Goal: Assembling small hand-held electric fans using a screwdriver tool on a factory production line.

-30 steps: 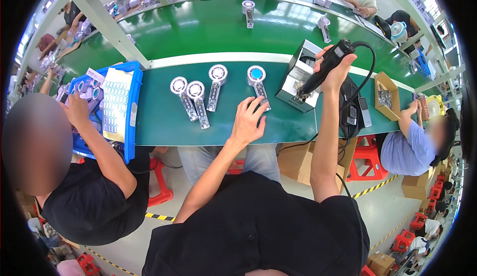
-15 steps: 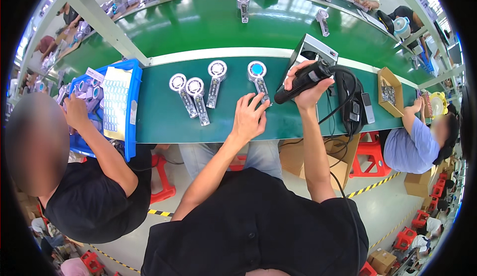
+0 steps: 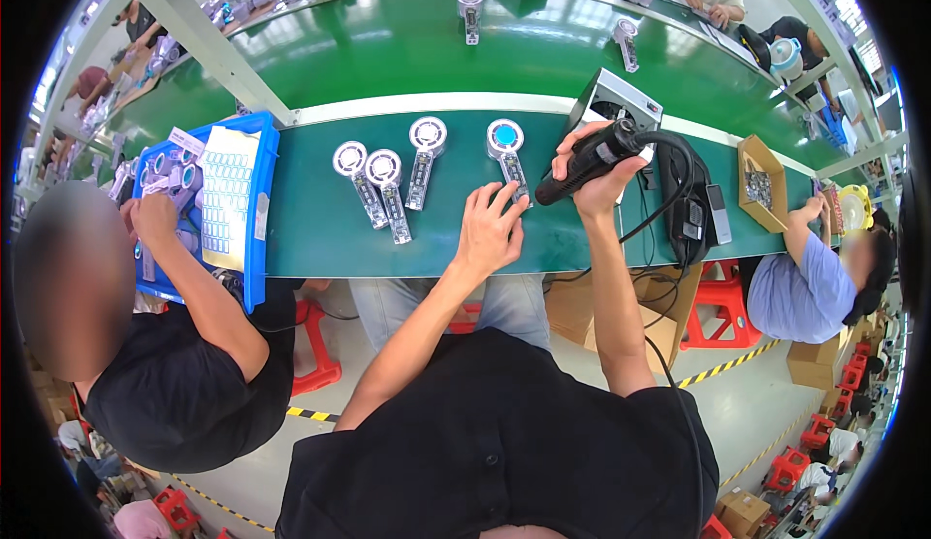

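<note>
A round-headed handheld fan body (image 3: 505, 136) with a blue disc in its centre lies on the bench, its clear handle toward me. My left hand (image 3: 490, 227) has its fingertips on the lower end of that handle. In my right hand (image 3: 606, 180) is a thick black cylindrical corded tool (image 3: 592, 163), tilted, its blunt end beside the fan handle but apart from it. To the left lie three similar fan bodies (image 3: 427, 134) with white centres, their handles showing circuit parts.
A blue bin (image 3: 257, 209) of purple-white parts and a sheet of blue-outlined stickers (image 3: 229, 199) stands left, beside a co-worker. On the right are a grey metal box (image 3: 626, 98), cables, a black pouch (image 3: 689, 214) and a cardboard tray (image 3: 761, 190). Beyond the rail runs a green conveyor (image 3: 388, 54).
My hands, the fan body and the black tool hold nearly the same places; the view shifts slightly. The co-worker's hand at the blue bin has moved a little.
</note>
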{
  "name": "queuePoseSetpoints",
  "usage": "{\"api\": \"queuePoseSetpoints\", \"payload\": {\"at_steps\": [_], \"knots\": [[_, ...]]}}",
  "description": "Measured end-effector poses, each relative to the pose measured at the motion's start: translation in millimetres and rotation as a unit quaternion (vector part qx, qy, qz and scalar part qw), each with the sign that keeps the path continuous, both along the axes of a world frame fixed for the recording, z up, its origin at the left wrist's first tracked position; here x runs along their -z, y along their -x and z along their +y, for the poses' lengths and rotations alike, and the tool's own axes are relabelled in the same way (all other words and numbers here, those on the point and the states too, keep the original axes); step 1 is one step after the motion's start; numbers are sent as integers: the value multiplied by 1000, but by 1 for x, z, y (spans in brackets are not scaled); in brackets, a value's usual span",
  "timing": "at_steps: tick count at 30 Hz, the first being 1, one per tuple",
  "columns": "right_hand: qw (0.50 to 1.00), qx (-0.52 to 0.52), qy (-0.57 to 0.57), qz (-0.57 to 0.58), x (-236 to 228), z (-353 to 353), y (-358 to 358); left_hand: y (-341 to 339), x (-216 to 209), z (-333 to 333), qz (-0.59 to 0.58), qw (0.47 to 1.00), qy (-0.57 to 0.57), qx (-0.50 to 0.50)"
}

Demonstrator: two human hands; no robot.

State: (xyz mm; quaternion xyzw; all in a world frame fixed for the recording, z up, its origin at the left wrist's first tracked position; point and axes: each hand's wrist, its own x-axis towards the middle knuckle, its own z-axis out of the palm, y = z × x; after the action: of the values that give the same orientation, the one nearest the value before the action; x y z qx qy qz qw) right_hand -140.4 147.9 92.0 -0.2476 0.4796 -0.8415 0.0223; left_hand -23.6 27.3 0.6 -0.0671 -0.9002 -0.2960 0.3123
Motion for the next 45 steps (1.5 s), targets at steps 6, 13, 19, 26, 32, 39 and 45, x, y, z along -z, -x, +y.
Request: {"api": "queuePoseSetpoints", "payload": {"at_steps": [6, 13, 19, 26, 32, 39, 45], "knots": [[1000, -5, -15, -3, 9, -4, -7, 0, 1, 0, 1, 1000, -7, 1], [999, -14, -43, 12, 8, -5, -15, 0, 0, 1, -2, 1000, -9, -3], [1000, 12, -17, 11, 15, -1, -11, -1, 3, 0, -1, 1000, -9, 2], [998, 16, 45, 47, 4, 14, -21, 3, -32, -26, -21, 996, 31, -83], [994, 84, -39, 51, -11, 58, -10, 14, -18, -98, -163, 903, 285, -279], [993, 85, 59, 53, -63, 78, 25, 29, -49, -128, -224, 886, 245, -325], [994, 75, -41, 74, -66, 53, 48, 159, -72, -141, -14, 944, 135, -299]]}}
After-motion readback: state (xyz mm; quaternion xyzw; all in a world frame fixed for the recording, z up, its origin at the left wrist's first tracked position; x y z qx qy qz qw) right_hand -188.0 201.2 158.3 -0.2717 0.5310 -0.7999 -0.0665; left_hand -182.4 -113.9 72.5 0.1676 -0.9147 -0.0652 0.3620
